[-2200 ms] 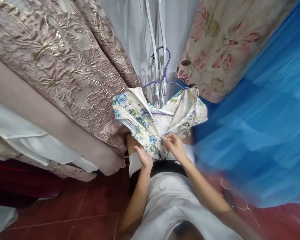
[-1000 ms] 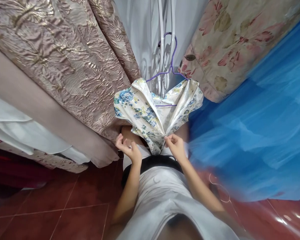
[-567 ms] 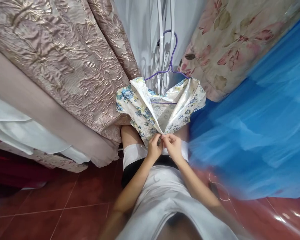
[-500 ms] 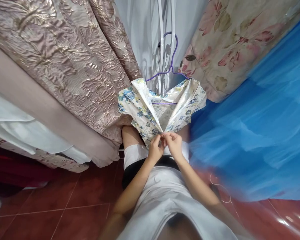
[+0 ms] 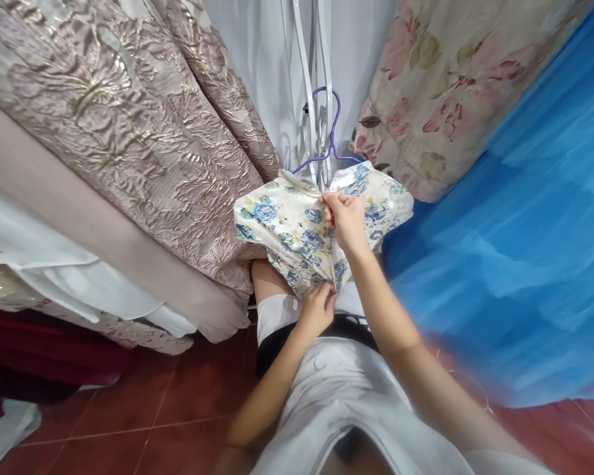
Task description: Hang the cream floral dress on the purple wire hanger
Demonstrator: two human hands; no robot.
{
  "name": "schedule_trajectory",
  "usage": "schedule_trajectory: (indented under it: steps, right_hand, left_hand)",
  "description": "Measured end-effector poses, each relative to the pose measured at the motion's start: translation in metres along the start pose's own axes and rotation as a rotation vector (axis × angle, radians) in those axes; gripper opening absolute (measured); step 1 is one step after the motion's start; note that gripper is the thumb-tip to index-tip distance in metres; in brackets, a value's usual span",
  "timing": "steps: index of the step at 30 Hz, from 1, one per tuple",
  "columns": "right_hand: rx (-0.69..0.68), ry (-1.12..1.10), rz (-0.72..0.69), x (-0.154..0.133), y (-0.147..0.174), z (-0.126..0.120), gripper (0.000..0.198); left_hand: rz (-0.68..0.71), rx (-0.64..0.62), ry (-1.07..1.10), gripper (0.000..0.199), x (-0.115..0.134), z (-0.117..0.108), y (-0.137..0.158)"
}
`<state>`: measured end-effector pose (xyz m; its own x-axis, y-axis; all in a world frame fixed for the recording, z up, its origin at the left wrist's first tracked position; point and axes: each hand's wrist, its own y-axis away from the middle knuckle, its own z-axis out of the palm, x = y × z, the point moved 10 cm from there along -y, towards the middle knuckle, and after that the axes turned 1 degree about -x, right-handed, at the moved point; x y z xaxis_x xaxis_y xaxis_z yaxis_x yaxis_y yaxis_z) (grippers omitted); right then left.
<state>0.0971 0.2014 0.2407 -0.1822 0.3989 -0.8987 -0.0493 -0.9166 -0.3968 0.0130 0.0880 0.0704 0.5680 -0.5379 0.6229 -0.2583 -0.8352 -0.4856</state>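
A cream top with blue flowers and short sleeves hangs from a purple hanger before my lap. Its middle opening is drawn together along a zipper line up to the neckline. At the upper end of that line, my right hand is closed in a pinch on the zipper; the pull itself is hidden by the fingers. Lower down, my left hand pinches the top's fabric beside the bottom of the same line.
White metal rods rise behind the hanger. A pink-gold textured gown hangs on the left. To the right are a pink floral gown and a wide blue tulle skirt. Red floor tiles lie below.
My right hand has moved up from beside my left hand to the neckline. The top's wide V-shaped opening has closed. My left hand has stayed low, shifting slightly down.
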Motion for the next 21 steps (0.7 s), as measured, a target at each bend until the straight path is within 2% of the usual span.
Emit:
schedule_trajectory:
  steps: [7,10,11,13,16,17,19,21]
  right_hand:
    - [-0.008,-0.025,-0.045,-0.010,-0.015,-0.001,0.046]
    - [-0.014,-0.034,-0.067,-0.015,-0.014,-0.001,0.046]
    - [-0.013,-0.031,-0.070,-0.016,-0.012,-0.001,0.046]
    - [0.005,-0.023,-0.068,-0.016,-0.005,-0.003,0.044]
    - [0.040,-0.026,-0.058,-0.015,0.007,-0.007,0.041]
    - [0.047,-0.029,-0.057,-0.014,0.009,-0.008,0.040]
    - [0.049,-0.029,-0.055,-0.012,0.012,-0.009,0.038]
    - [0.039,-0.018,-0.054,-0.010,0.011,-0.010,0.037]
  left_hand:
    - [0.037,-0.077,-0.055,0.013,-0.013,0.021,0.011]
    - [0.052,-0.096,-0.039,0.013,-0.019,0.011,0.000]
    - [0.067,-0.071,-0.028,0.012,-0.017,-0.001,-0.008]
    - [0.131,0.050,-0.012,0.014,-0.002,-0.041,-0.033]
    - [0.271,0.337,-0.062,0.024,0.041,-0.120,-0.076]
    - [0.306,0.390,-0.078,0.028,0.055,-0.140,-0.093]
    - [0.351,0.394,-0.114,0.032,0.077,-0.165,-0.127]
    - [0.396,0.267,-0.180,0.029,0.091,-0.167,-0.157]
